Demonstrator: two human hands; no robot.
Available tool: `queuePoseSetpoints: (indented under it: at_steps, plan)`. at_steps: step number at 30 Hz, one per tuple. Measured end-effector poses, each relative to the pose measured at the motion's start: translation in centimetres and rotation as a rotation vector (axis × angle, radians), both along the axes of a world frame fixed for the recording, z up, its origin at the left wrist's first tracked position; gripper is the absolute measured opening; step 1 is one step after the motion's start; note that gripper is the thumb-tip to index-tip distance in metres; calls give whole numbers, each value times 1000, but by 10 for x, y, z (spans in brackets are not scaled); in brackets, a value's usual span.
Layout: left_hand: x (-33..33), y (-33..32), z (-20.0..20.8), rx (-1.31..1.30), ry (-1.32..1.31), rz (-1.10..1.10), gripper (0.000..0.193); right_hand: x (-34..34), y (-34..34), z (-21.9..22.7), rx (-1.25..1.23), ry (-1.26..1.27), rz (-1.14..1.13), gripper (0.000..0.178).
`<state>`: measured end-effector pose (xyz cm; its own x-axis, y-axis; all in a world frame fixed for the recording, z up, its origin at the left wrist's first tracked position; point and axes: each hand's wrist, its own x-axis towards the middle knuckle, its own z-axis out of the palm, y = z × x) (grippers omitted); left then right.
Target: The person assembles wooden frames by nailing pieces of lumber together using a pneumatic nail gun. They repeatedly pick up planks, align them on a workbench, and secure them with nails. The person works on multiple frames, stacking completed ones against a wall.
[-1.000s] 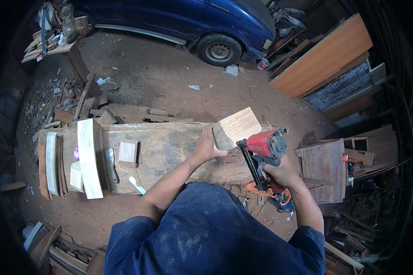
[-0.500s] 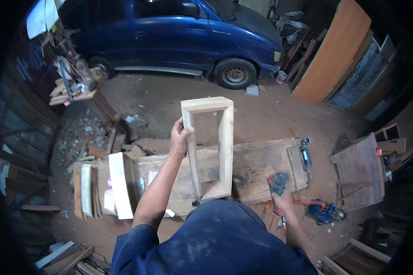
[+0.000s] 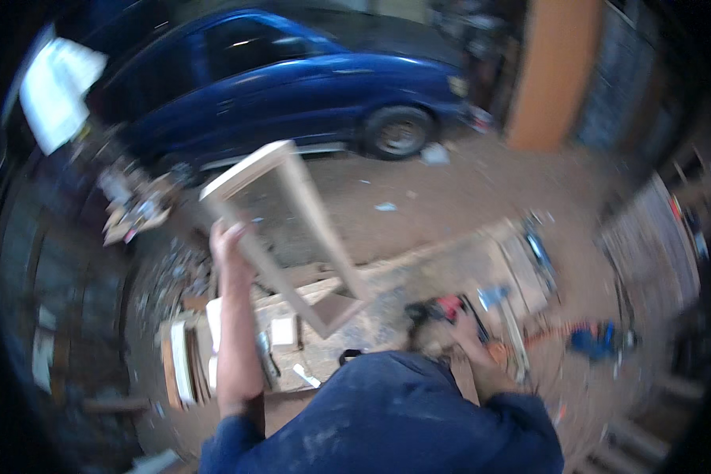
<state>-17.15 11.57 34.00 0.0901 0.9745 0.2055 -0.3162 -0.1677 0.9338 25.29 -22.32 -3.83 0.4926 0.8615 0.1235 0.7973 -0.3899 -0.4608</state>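
My left hand point(image 3: 227, 241) is closed round one long side of a rectangular wooden frame point(image 3: 267, 272). The pale frame tilts leftward above the workbench point(image 3: 419, 276), its lower end near the bench top. Low over the bench's right half, my right hand point(image 3: 464, 325) grips a red and black power drill point(image 3: 442, 308), blurred by motion; whether the drill touches the bench I cannot tell. Just right of that hand lies a hatchet-like tool with a bluish head point(image 3: 494, 296) and a wooden handle point(image 3: 517, 340).
An angle grinder point(image 3: 539, 251) sits at the bench's right end. Wooden pieces point(image 3: 183, 363) and a small pale block point(image 3: 285, 333) are at its left. A blue tool point(image 3: 596, 341) with an orange cord lies on the floor. Beyond stands a blue van point(image 3: 292, 103).
The wooden frame has swung left and tilted in my left hand. My right hand has moved left with the drill, and the hatchet-like tool now shows. The whole view has turned.
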Motion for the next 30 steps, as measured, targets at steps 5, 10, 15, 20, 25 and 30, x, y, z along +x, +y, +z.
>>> queuePoseSetpoints:
  at_steps: [5, 10, 15, 20, 25, 30]
  plan:
    - [20, -56, -76, 164, 181, 161, 93, 36, 35, 30, -94, 59, -322, 52]
    - [79, -97, -139, 125, 417, 123, 110, 128, -14, 2, -400, 83, -527, 49]
    - [83, -117, -205, 217, 607, 78, 117, 157, -77, -41, -560, 165, -580, 64]
    - [28, -149, -201, 72, 582, 93, 119, 134, -71, -13, -656, 99, -479, 56]
    - [-1, -177, -202, -60, 519, 114, 71, 142, -54, 42, -479, 268, -482, 52]
    - [-26, -196, -231, -320, 289, 185, 57, 162, -28, 44, -78, 585, -217, 36]
